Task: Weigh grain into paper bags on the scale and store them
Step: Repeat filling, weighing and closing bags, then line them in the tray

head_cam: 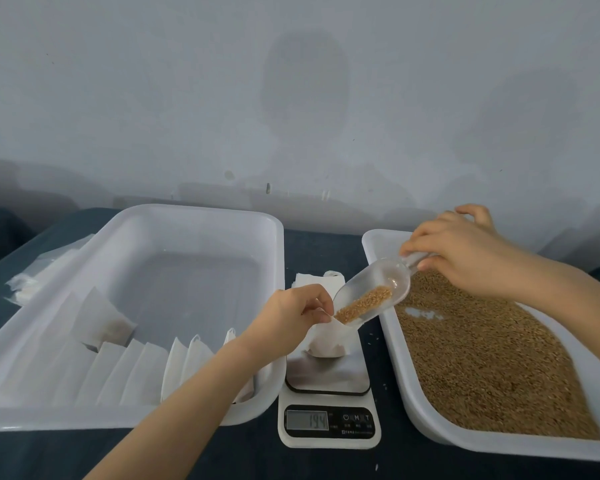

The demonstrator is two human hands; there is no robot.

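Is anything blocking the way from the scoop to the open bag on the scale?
Nothing visible does. The scoop, tilted by the right hand, has its lip right at the mouth of the bag, which the left hand pinches open on the scale.

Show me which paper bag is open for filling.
The bag on the scale: the left hand pinches its mouth open under the scoop. The bags in the left tray lie untouched.

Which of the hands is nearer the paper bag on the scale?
Left. The left hand pinches the rim of the paper bag on the scale. The right hand is farther right, above the grain tray, gripping the scoop by its handle.
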